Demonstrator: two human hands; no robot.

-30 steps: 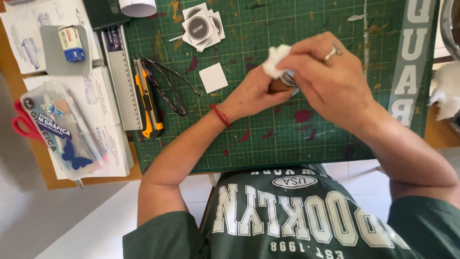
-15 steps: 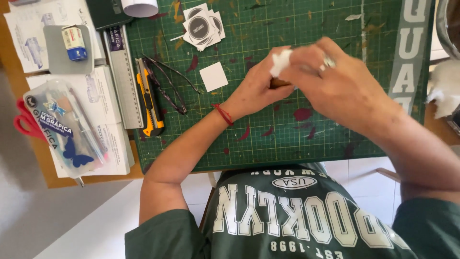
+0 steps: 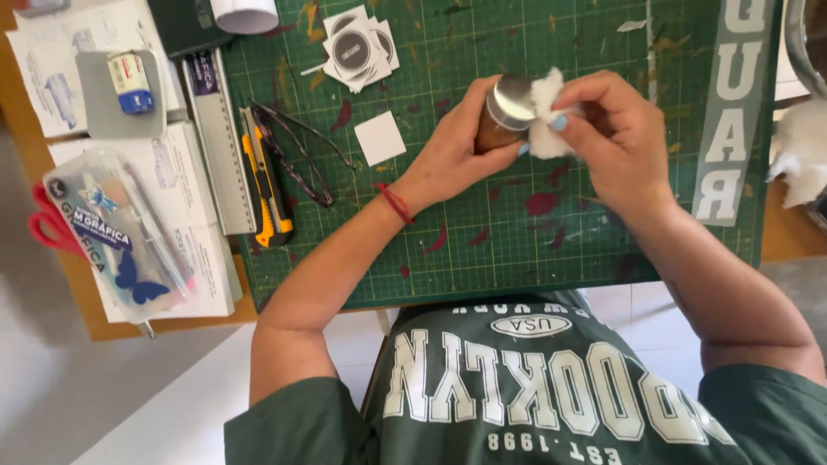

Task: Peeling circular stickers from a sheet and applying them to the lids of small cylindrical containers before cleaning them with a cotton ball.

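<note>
Head view: the left hand (image 3: 457, 155) grips a small brown jar (image 3: 501, 120) with a silver lid, held tilted over the green cutting mat (image 3: 517, 232) on the desk. The right hand (image 3: 616, 138) pinches a white cotton wad (image 3: 544, 120) against the lid. A yellow utility knife (image 3: 265, 185) lies well to the left

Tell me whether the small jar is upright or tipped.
Tipped: the left hand holds the brown jar tilted, its silver lid angled toward the white wad.
</note>
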